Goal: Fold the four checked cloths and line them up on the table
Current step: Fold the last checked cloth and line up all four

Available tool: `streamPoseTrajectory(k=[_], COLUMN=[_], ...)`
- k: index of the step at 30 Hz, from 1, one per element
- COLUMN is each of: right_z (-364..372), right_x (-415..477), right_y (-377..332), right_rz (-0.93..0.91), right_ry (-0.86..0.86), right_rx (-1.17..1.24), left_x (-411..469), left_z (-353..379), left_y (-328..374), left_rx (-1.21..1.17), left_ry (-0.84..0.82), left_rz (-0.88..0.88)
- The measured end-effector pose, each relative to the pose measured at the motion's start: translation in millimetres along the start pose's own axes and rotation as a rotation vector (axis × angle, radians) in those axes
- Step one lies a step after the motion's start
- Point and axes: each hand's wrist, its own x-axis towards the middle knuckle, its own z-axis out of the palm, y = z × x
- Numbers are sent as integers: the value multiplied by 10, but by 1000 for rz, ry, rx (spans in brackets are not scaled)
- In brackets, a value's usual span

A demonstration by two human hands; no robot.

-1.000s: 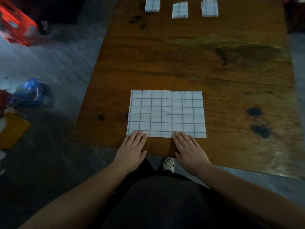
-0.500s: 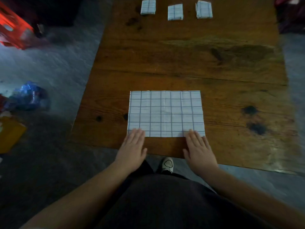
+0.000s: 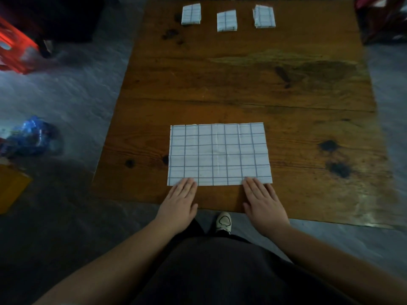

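A checked cloth [image 3: 219,154] is seen spread flat near the front edge of the wooden bench [image 3: 286,95]. It is white, crossed by thin blue lines into a grid, and faint creases are visible down its middle. Its outline is a wide rectangle, laid roughly square to the bench front.

The left grip [image 3: 178,205], a bare hand, is laid palm down with the fingers straight and together. Its fingertips rest on the cloth's near left corner, and nothing is clasped. The right grip [image 3: 264,205] is laid likewise, flat and unclenched, with its fingertips on the near right corner.

Three small folded bundles of the same pattern are set in a row at the far edge, well apart from the spread cloth: the left folded cloth [image 3: 191,14], the middle folded cloth [image 3: 226,20] and the right folded cloth [image 3: 264,16]. Gaps are left between them, and the middle one is set slightly nearer than its neighbours.

A white shoe [image 3: 223,222] is seen on the floor just below the bench edge, between the two wrists.
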Motion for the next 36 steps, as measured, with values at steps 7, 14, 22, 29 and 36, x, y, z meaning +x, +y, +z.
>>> streamPoseTrajectory(k=[7, 14, 22, 29, 36], right_z=[-57, -351, -502, -471, -493], right_x=[-169, 177, 410, 387, 319], right_y=[268, 215, 363, 313, 127], right_rz=[177, 147, 41, 64, 86], right_ry=[34, 156, 46, 50, 47], right_rx=[96, 180, 90, 133, 249], left_x=[-232, -146, 59, 234, 293], left_z=[4, -215, -444, -511, -520], left_y=[-293, -34, 189, 452, 728], left_rx=[-69, -192, -458, -891, -1491], left_ry=[-1, 176, -21, -234, -435], left_rz=[-92, -69, -5, -189, -524])
